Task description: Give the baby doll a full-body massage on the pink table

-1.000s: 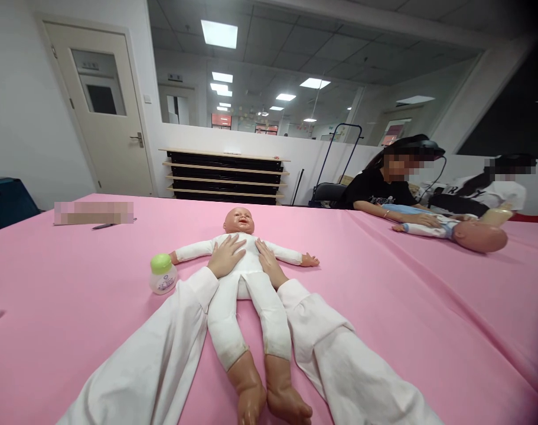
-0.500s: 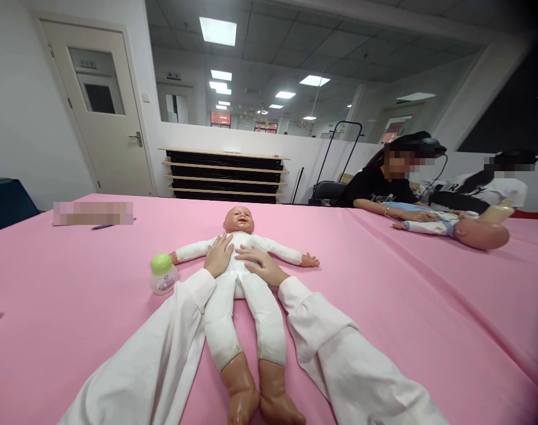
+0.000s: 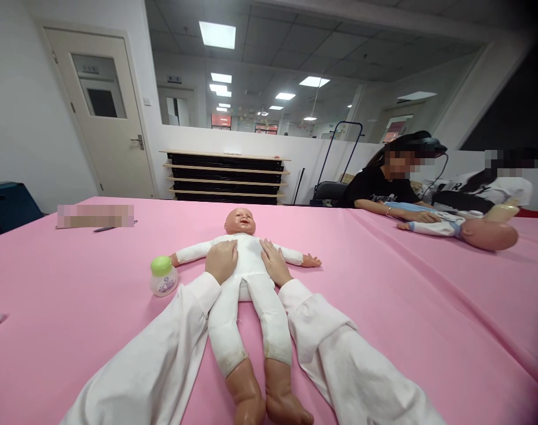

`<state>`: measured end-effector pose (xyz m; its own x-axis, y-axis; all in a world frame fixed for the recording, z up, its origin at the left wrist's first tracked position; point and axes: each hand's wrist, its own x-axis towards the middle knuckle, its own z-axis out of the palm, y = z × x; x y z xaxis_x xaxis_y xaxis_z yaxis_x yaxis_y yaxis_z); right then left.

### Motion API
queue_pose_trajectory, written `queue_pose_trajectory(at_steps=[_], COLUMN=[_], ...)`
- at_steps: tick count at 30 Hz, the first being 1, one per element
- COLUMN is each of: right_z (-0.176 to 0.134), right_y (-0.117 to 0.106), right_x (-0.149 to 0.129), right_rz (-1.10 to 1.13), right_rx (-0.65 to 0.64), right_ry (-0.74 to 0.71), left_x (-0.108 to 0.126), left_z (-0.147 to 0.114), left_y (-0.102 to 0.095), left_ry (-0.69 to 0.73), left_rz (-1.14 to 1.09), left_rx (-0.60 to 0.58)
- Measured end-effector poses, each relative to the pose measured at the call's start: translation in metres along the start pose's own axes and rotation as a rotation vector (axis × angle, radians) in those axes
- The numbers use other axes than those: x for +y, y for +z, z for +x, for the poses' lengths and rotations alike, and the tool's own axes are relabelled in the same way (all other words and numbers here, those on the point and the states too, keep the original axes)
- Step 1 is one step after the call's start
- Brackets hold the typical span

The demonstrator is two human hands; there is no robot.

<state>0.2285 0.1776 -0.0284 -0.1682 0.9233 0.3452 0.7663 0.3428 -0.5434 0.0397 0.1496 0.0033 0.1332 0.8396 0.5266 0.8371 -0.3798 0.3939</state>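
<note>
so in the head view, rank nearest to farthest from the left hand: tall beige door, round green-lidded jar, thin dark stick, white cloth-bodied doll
1. Doll: under the left hand
2. Jar: beside it, to the left
3. Stick: farther left, toward the back
4. Door: back left, farthest

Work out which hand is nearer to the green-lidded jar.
Left: the left hand rests on the baby doll's torso, to the right of the green-lidded jar. The right hand rests farther right on the torso.
</note>
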Motion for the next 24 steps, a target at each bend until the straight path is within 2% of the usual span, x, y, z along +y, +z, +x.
queue_pose_trajectory(at_steps=[5,8,10,13,19,24], right_z=[-0.003,-0.004,-0.003,-0.002,-0.004,-0.005], right_y=[0.001,0.002,0.004,0.006,0.002,-0.002], right_x=[0.001,0.003,0.005,0.007,-0.001,-0.007], right_rz=[-0.054,-0.067,-0.061,-0.046,-0.044,0.051], right_rx=[0.052,0.046,0.043,0.039,-0.004,-0.001], right_ry=[0.032,0.023,0.012,-0.003,0.045,0.026], left_x=[0.022,0.026,0.023,0.015,0.001,-0.021], left_z=[-0.006,-0.005,-0.003,0.002,0.009,0.01], left_y=[-0.008,-0.004,0.0,0.005,0.009,0.014], left_ry=[0.426,0.502,0.463,0.332,0.122,-0.101], left_rz=[-0.08,-0.163,-0.199,-0.245,-0.248,-0.235], left_rx=[-0.176,-0.255,-0.288,-0.313,-0.315,-0.216])
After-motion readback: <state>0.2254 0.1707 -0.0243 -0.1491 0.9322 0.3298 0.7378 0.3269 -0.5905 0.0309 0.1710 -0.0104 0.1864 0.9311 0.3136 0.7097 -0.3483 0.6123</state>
